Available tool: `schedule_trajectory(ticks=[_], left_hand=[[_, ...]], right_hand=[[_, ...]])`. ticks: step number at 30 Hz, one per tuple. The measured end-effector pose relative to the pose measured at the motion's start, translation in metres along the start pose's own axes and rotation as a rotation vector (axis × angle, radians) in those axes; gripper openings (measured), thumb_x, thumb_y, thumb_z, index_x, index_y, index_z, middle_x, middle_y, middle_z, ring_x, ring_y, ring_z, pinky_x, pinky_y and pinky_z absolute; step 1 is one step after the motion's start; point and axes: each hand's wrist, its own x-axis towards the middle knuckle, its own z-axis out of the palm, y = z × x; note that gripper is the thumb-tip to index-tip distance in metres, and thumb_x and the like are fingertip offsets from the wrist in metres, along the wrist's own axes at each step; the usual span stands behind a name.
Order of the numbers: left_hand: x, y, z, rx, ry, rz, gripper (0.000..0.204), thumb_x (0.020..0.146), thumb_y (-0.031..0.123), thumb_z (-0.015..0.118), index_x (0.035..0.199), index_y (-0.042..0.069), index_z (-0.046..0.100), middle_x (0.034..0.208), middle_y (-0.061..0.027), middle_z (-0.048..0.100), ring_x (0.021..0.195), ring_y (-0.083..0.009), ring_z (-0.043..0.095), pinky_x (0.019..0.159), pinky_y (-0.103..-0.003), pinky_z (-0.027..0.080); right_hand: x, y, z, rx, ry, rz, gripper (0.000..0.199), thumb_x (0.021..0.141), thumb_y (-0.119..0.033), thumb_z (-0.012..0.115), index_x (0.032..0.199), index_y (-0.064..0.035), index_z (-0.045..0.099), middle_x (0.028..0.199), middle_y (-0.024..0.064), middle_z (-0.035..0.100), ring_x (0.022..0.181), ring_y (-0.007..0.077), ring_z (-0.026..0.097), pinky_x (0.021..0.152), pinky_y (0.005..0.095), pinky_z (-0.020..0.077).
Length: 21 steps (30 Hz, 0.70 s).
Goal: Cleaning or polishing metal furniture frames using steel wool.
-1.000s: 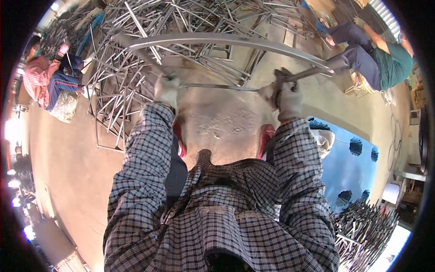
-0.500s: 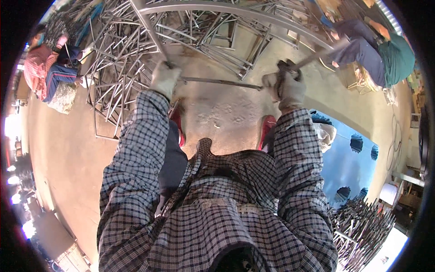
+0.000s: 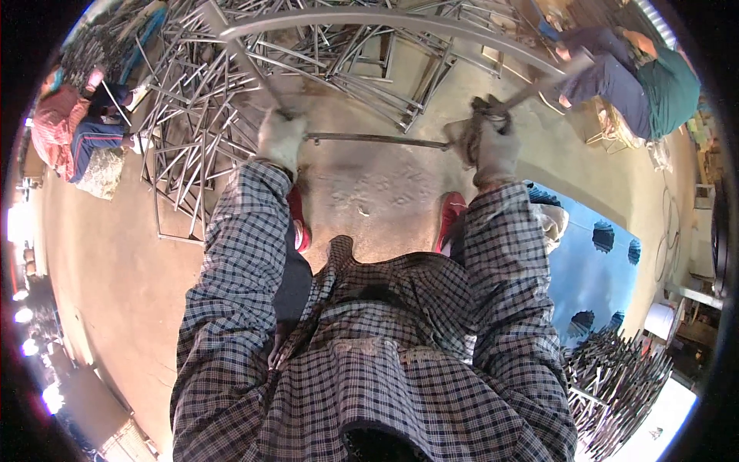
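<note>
A grey metal tube frame (image 3: 385, 17) is held up ahead of me, with a long curved bar at its far side and a thinner crossbar (image 3: 369, 139) close to me. My left hand (image 3: 280, 142), in a pale glove, is closed round the frame's left side tube near the crossbar's end. On the opposite side tube, my right hand (image 3: 495, 150) is closed too; its glove shows dark patches at the fingers, which are slightly blurred. Below the crossbar, my red shoes stand apart on the floor.
Beyond the frame lies a tangled heap of metal tube frames (image 3: 202, 115). One person (image 3: 58, 127) sits at the far left, another (image 3: 666, 92) at the far right. To my right stand a blue panel with dark holes (image 3: 589, 266) and a dense bundle of metal rods (image 3: 616, 393).
The far end of the frame has shifted slightly left. Both hands keep their grip, and my left forearm has moved a little to the right.
</note>
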Motion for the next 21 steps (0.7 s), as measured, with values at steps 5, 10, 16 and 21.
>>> schedule_trajectory(ticks=[5, 10, 16, 21], left_hand=[[0.03, -0.036, -0.028, 0.043, 0.077, -0.057, 0.029, 0.082, -0.005, 0.056, 0.11, -0.001, 0.055, 0.089, -0.0097, 0.062, 0.073, -0.016, 0.061, 0.068, -0.028, 0.052], [0.017, -0.031, -0.021, -0.137, -0.036, -0.074, 0.033, 0.083, -0.003, 0.055, 0.116, -0.001, 0.051, 0.102, -0.012, 0.06, 0.082, -0.0183, 0.059, 0.071, -0.028, 0.052], [0.003, -0.001, -0.018, -0.256, 0.004, -0.109, 0.03, 0.083, 0.001, 0.055, 0.112, -0.002, 0.053, 0.1, -0.0109, 0.063, 0.078, -0.0184, 0.06, 0.068, -0.03, 0.049], [0.013, -0.037, -0.016, 0.067, -0.045, 0.047, 0.024, 0.083, 0.002, 0.055, 0.107, 0.0, 0.056, 0.088, -0.0078, 0.063, 0.081, -0.017, 0.062, 0.071, -0.03, 0.05]], right_hand=[[-0.007, -0.012, 0.011, 0.121, -0.108, 0.117, 0.033, 0.081, -0.006, 0.066, 0.114, -0.0039, 0.061, 0.096, 0.0057, 0.067, 0.086, 0.012, 0.061, 0.075, 0.0247, 0.049], [-0.004, -0.013, 0.007, 0.138, -0.079, 0.043, 0.033, 0.082, -0.004, 0.064, 0.115, -0.0014, 0.059, 0.1, 0.0066, 0.067, 0.088, 0.0151, 0.062, 0.076, 0.0257, 0.0501], [0.002, 0.003, 0.006, 0.122, -0.044, 0.093, 0.03, 0.084, -0.006, 0.063, 0.113, -0.0013, 0.061, 0.1, 0.0062, 0.067, 0.088, 0.0123, 0.062, 0.076, 0.0241, 0.0495], [0.008, 0.003, 0.001, 0.224, 0.003, 0.063, 0.028, 0.084, -0.006, 0.064, 0.111, -0.0007, 0.062, 0.096, 0.0066, 0.066, 0.083, 0.013, 0.062, 0.073, 0.0243, 0.0503]])
